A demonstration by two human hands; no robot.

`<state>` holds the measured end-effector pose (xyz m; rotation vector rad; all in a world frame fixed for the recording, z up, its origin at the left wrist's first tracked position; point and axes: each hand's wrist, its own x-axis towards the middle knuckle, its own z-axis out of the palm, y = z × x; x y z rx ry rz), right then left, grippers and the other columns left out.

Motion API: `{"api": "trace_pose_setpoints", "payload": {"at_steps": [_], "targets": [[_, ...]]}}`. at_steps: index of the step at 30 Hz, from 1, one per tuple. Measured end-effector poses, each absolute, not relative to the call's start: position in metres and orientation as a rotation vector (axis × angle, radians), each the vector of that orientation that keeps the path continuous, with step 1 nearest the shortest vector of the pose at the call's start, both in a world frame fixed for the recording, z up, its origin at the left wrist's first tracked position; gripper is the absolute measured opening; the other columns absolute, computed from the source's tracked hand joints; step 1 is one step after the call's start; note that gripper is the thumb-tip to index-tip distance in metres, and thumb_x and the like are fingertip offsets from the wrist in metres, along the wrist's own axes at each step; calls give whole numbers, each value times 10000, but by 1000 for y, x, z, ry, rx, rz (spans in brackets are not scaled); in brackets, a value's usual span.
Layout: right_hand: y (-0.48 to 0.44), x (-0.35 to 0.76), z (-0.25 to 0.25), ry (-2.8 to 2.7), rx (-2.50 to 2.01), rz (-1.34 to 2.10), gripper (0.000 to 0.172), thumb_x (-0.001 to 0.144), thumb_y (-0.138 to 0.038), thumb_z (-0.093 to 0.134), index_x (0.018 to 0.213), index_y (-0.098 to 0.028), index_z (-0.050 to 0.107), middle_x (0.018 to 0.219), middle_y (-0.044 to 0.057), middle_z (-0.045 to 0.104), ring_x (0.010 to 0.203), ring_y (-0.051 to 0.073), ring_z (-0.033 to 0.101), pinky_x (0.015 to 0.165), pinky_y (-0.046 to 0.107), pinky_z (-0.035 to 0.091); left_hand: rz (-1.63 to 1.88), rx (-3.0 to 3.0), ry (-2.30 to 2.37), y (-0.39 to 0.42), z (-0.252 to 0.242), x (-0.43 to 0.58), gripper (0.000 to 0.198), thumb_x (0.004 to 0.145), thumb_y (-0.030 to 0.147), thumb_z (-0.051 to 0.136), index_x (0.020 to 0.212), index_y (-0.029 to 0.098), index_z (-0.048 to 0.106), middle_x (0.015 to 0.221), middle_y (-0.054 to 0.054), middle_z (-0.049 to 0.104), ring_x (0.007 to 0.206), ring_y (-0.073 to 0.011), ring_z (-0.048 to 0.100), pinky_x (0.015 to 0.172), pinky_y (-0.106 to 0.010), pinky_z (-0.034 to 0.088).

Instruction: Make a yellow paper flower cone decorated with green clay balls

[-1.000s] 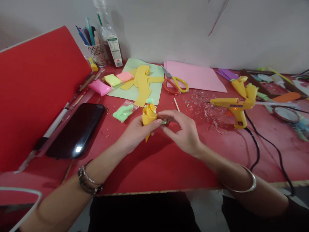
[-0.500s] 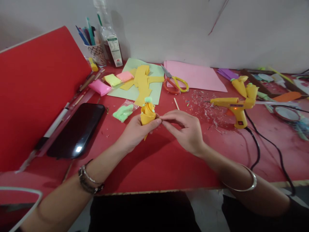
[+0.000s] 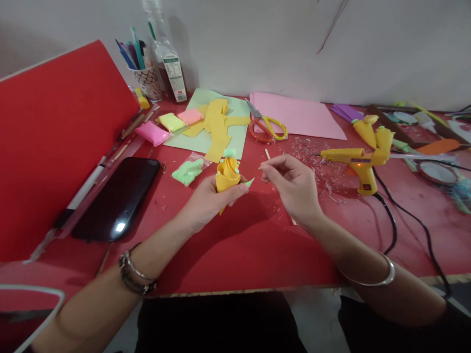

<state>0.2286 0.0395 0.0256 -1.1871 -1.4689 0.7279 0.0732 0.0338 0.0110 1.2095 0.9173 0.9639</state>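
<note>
My left hand (image 3: 211,198) is wrapped round a yellow rolled-paper flower (image 3: 227,177), held upright. Small pale-green bits dot its folds, and a larger green lump (image 3: 230,152) shows at its top. A pointed light-green paper tip (image 3: 249,183) sticks out past my left fingertips. To the right of the flower and apart from it, my right hand (image 3: 294,184) has thumb and forefinger pinched together. A tiny pale bit shows at those fingertips, too small to name. Beneath my right hand a thin wooden stick (image 3: 267,154) lies on the red table, its middle hidden.
A yellow glue gun (image 3: 360,164) with its light on lies to the right, near stringy glue scraps. Scissors (image 3: 265,125) rest on pink sheets (image 3: 301,115). Green clay in a bag (image 3: 188,170), yellow paper strips (image 3: 217,122) and a phone (image 3: 119,198) are to the left.
My right hand has drawn back to the right, away from my left fingertips. The light-green tip and more of the stick have come into view. The flower has shifted slightly right.
</note>
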Motion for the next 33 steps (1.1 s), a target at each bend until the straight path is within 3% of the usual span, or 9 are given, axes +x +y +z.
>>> {"api": "trace_pose_setpoints", "payload": {"at_steps": [5, 16, 29, 33], "targets": [[45, 232, 24, -1356, -1194, 804, 46, 700, -161, 576, 676, -176, 539, 584, -51, 557, 517, 51, 523, 521, 191, 470, 918, 1177, 839, 33, 14, 73, 164, 666, 303, 616, 745, 165, 575, 487, 74, 418, 450, -50, 343, 436, -207, 239], [45, 230, 20, -1368, -1091, 968, 149, 720, -107, 539, 825, -188, 609, 752, -23, 666, 738, 89, 620, 735, 261, 508, 915, 1142, 857, 33, 15, 73, 203, 638, 287, 632, 790, 153, 614, 536, 53, 476, 457, -40, 342, 453, -204, 255], [43, 233, 22, -1672, -1228, 846, 172, 704, -94, 550, 771, -197, 670, 752, -3, 625, 691, 89, 576, 624, 230, 476, 908, 1179, 891, 34, 11, 72, 255, 651, 331, 631, 845, 165, 627, 544, 52, 449, 467, -46, 338, 425, -194, 234], [44, 234, 21, -1687, -1246, 818, 198, 706, -82, 540, 797, -196, 673, 745, -3, 600, 686, 82, 559, 633, 228, 468, 926, 1168, 872, 34, 11, 72, 199, 655, 324, 633, 760, 156, 612, 501, 64, 416, 470, -47, 346, 431, -193, 243]]}}
